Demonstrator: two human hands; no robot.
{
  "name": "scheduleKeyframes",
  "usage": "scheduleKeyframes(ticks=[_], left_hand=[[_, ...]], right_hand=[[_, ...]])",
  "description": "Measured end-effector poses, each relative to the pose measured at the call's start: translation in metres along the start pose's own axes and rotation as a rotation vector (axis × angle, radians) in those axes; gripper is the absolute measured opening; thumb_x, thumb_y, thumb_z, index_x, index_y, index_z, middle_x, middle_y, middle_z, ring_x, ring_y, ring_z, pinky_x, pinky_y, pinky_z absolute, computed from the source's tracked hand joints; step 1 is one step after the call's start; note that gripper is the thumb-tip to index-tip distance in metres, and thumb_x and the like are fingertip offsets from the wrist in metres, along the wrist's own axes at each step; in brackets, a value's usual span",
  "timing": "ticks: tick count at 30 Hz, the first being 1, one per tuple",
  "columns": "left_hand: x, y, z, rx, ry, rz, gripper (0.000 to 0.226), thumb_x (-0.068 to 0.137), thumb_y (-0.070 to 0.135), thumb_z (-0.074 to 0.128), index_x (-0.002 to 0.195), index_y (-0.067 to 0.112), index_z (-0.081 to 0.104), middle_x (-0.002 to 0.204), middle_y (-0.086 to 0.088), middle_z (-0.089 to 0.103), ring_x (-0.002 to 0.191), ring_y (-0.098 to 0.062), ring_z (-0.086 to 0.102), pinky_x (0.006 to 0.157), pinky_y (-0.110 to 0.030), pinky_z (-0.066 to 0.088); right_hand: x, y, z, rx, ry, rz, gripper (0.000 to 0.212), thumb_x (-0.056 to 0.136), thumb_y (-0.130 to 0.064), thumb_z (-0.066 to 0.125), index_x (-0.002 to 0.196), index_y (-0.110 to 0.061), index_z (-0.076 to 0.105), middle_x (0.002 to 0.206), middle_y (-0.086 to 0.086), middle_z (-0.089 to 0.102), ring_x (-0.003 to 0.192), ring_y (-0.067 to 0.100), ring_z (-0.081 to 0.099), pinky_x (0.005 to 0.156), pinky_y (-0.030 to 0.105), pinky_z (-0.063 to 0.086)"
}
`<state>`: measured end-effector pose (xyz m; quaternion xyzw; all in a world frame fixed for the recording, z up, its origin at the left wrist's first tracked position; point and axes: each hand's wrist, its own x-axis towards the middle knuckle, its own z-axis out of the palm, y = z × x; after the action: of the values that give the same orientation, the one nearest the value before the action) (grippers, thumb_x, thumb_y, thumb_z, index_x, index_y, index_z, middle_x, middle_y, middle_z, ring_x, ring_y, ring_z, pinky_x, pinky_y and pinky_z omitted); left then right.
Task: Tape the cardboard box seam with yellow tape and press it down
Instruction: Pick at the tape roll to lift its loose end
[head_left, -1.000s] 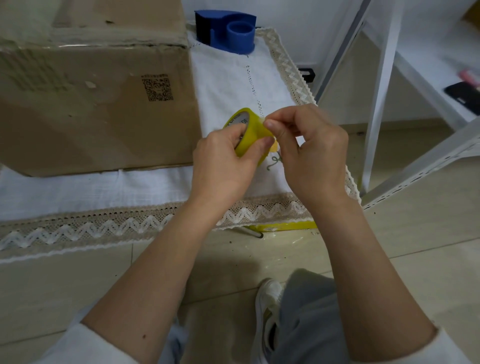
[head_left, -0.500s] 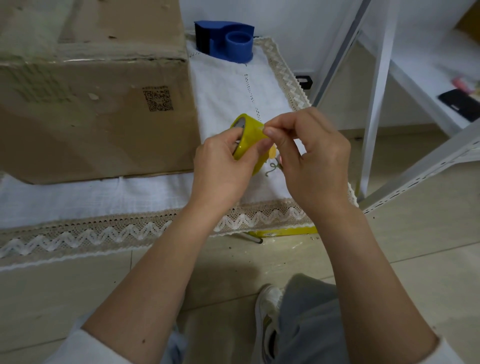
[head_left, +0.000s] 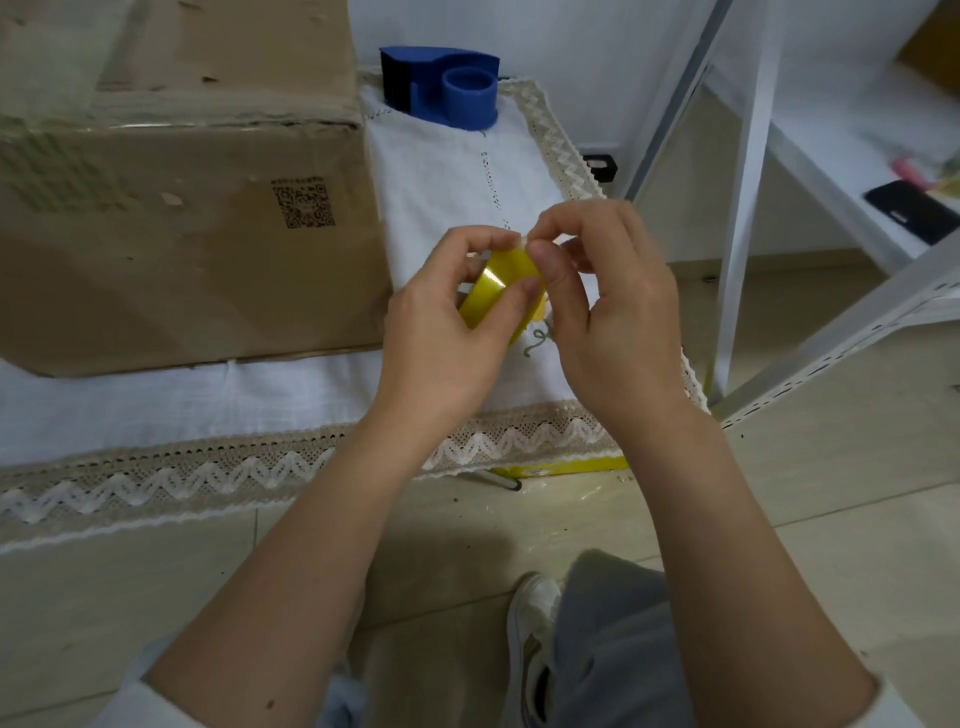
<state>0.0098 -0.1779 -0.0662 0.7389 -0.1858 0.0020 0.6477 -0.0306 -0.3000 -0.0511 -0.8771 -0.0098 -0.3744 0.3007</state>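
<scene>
A roll of yellow tape (head_left: 493, 291) is held in front of me over the white cloth. My left hand (head_left: 447, 338) grips the roll from the left side. My right hand (head_left: 602, 312) pinches at the tape's surface near the top of the roll with thumb and forefinger; whether a loose end is lifted I cannot tell. The large cardboard box (head_left: 171, 218) stands on the cloth to the left of both hands, a QR code on its near face and its top seam partly in view.
A blue tape dispenser (head_left: 447, 85) stands on the white lace-edged cloth (head_left: 208, 400) behind the hands. White shelf legs (head_left: 743, 208) rise at the right, with a black phone (head_left: 914, 210) on the shelf. A yellow strip (head_left: 566, 467) lies on the tiled floor by my shoe.
The roll has turned in my left hand, so its yellow outer face now shows more than its core. My right fingers have shifted on the roll's top edge.
</scene>
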Motion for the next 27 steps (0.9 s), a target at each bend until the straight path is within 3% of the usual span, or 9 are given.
scheduleKeyframes(ticks=[3, 6, 9, 13, 17, 20, 24, 25, 27], left_hand=[[-0.001, 0.002, -0.002, -0.057, -0.086, -0.029, 0.032, 0.084, 0.016, 0.071, 0.112, 0.030, 0.063, 0.101, 0.004, 0.074, 0.082, -0.017, 0.073, 0.073, -0.043, 0.062], [-0.002, 0.004, -0.003, -0.155, -0.096, -0.074, 0.035, 0.086, 0.005, 0.072, 0.115, 0.022, 0.065, 0.094, 0.002, 0.076, 0.071, -0.007, 0.073, 0.064, -0.025, 0.059], [0.000, 0.003, -0.002, -0.149, -0.053, -0.091, 0.030, 0.086, 0.007, 0.073, 0.111, 0.022, 0.068, 0.085, 0.001, 0.077, 0.069, -0.013, 0.072, 0.065, -0.036, 0.063], [0.002, 0.000, -0.001, -0.130, 0.027, -0.071, 0.019, 0.078, 0.022, 0.074, 0.089, 0.037, 0.071, 0.084, -0.001, 0.078, 0.073, -0.021, 0.073, 0.071, -0.048, 0.062], [-0.005, 0.002, 0.000, -0.088, -0.037, -0.035, 0.020, 0.085, 0.019, 0.073, 0.092, 0.037, 0.069, 0.093, 0.007, 0.077, 0.085, -0.013, 0.075, 0.078, -0.044, 0.062], [-0.004, 0.001, -0.002, -0.093, -0.055, -0.036, 0.019, 0.087, 0.021, 0.071, 0.098, 0.036, 0.066, 0.101, 0.002, 0.076, 0.081, -0.017, 0.075, 0.073, -0.043, 0.063], [0.000, 0.003, -0.003, -0.094, -0.009, -0.051, 0.010, 0.092, 0.023, 0.068, 0.096, 0.031, 0.067, 0.100, 0.010, 0.070, 0.075, -0.005, 0.066, 0.068, -0.023, 0.055], [0.000, 0.003, -0.002, -0.096, 0.004, -0.049, 0.008, 0.093, 0.023, 0.067, 0.092, 0.031, 0.067, 0.097, 0.009, 0.069, 0.074, -0.007, 0.065, 0.069, -0.024, 0.054], [0.003, 0.001, 0.000, -0.072, 0.043, -0.049, 0.010, 0.091, 0.028, 0.068, 0.085, 0.036, 0.067, 0.102, 0.002, 0.065, 0.074, -0.026, 0.067, 0.075, -0.036, 0.057]], right_hand=[[0.000, 0.001, 0.000, -0.004, 0.033, 0.018, 0.014, 0.100, -0.021, 0.054, 0.100, -0.011, 0.063, 0.088, 0.000, 0.069, 0.080, 0.022, 0.066, 0.069, 0.048, 0.054], [-0.002, 0.002, 0.000, -0.016, 0.081, -0.035, 0.014, 0.099, -0.018, 0.057, 0.097, -0.007, 0.065, 0.080, 0.003, 0.070, 0.073, 0.025, 0.067, 0.064, 0.047, 0.054], [-0.004, 0.000, 0.003, -0.037, 0.102, -0.083, 0.013, 0.098, -0.014, 0.059, 0.096, -0.005, 0.068, 0.080, 0.006, 0.071, 0.072, 0.025, 0.067, 0.065, 0.046, 0.054], [-0.003, -0.005, 0.005, -0.009, 0.129, -0.133, 0.013, 0.096, -0.010, 0.060, 0.093, -0.002, 0.069, 0.082, 0.005, 0.071, 0.072, 0.023, 0.066, 0.066, 0.041, 0.054], [0.003, -0.001, -0.002, 0.063, 0.111, -0.038, 0.009, 0.095, -0.011, 0.062, 0.095, -0.003, 0.068, 0.083, -0.007, 0.066, 0.076, 0.014, 0.067, 0.071, 0.033, 0.055], [0.004, -0.003, -0.003, 0.081, 0.096, -0.016, 0.009, 0.095, -0.012, 0.063, 0.097, -0.004, 0.068, 0.086, -0.011, 0.064, 0.078, 0.012, 0.067, 0.073, 0.032, 0.055], [0.004, -0.004, -0.004, 0.083, 0.074, -0.008, 0.011, 0.096, -0.013, 0.062, 0.098, -0.005, 0.068, 0.085, -0.003, 0.069, 0.080, 0.017, 0.068, 0.074, 0.038, 0.055], [0.005, -0.004, -0.005, 0.082, 0.066, -0.006, 0.011, 0.096, -0.013, 0.061, 0.099, -0.005, 0.068, 0.086, 0.000, 0.070, 0.081, 0.018, 0.068, 0.075, 0.039, 0.054], [0.005, -0.004, -0.007, 0.077, 0.044, 0.000, 0.014, 0.097, -0.015, 0.061, 0.104, -0.007, 0.069, 0.087, 0.000, 0.071, 0.083, 0.017, 0.069, 0.077, 0.040, 0.054]])
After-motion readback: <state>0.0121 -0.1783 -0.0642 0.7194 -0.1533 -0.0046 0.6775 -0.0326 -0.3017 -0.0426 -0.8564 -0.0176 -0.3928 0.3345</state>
